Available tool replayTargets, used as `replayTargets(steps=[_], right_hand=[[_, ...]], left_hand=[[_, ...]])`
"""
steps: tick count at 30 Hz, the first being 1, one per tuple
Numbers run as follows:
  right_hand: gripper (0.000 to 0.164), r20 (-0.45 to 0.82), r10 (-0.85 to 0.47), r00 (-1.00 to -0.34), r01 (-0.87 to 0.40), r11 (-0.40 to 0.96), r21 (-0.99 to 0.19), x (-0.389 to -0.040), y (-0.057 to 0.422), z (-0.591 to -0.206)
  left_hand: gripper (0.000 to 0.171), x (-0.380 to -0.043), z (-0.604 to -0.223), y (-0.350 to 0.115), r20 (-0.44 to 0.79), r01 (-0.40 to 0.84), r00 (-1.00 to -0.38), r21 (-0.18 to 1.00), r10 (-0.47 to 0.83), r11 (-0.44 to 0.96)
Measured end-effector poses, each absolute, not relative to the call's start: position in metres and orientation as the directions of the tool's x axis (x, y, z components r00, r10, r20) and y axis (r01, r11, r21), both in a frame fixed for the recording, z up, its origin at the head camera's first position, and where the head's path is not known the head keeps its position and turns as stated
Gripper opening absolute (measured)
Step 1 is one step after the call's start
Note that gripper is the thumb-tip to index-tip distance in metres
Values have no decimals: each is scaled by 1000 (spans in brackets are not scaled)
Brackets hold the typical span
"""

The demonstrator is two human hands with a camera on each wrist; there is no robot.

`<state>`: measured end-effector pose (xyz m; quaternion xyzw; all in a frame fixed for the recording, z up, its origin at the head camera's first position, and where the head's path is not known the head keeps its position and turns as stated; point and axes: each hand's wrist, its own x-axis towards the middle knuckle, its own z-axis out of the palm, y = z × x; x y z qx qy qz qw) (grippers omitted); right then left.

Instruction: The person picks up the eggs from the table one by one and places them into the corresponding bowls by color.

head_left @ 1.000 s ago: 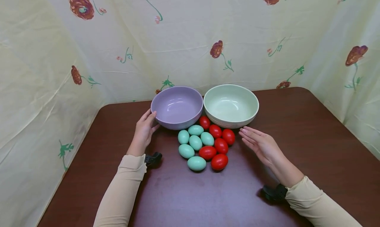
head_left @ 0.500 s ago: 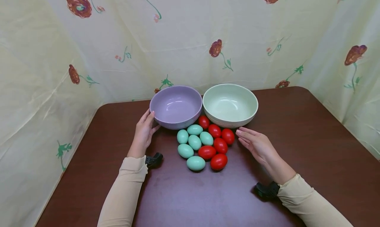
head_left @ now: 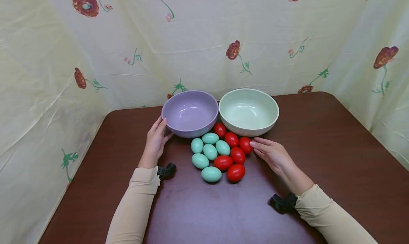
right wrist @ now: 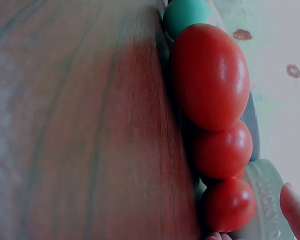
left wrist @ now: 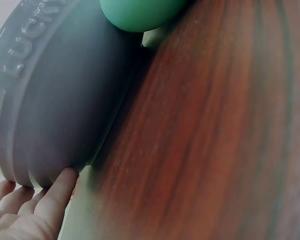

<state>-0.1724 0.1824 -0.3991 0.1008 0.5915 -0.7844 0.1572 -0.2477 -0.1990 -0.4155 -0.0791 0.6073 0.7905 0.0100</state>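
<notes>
A purple bowl (head_left: 190,112) and a pale green bowl (head_left: 249,112) stand side by side at the back of the table. My left hand (head_left: 155,141) rests its extended fingers against the purple bowl's left side; the left wrist view shows fingertips (left wrist: 65,182) at its outer wall. In front of the bowls lie several mint-green eggs (head_left: 210,152) on the left and several red eggs (head_left: 238,155) on the right. My right hand (head_left: 276,157) has its fingertips at the rightmost red egg (head_left: 245,145). In the right wrist view the thumb (right wrist: 296,210) stands apart from that egg.
The dark brown table (head_left: 198,212) extends to both sides. A floral cloth (head_left: 191,42) hangs behind it and along the sides. Each wrist wears a black device, one on the left (head_left: 167,171) and one on the right (head_left: 283,203).
My right hand has moved left, from beside the pale green bowl's base to the rightmost red egg. The left hand stays on the purple bowl, and the bowls and eggs keep their places.
</notes>
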Motion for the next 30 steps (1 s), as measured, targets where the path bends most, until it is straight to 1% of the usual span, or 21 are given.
replayTargets(steps=[7, 15, 30], right_hand=[[66, -349, -138, -927, 370, -182, -911, -175, 180, -401], [65, -346, -132, -929, 366, -186, -912, -178, 182, -405], [64, -314, -81, -946, 313, 19, -950, -177, 174, -409]], left_hand=[[61, -247, -416, -199, -139, -111, -987, 958, -86, -266], [64, -247, -414, -198, -143, -117, -986, 957, -84, -265], [62, -248, -414, -198, -144, -116, -986, 954, -85, -275]])
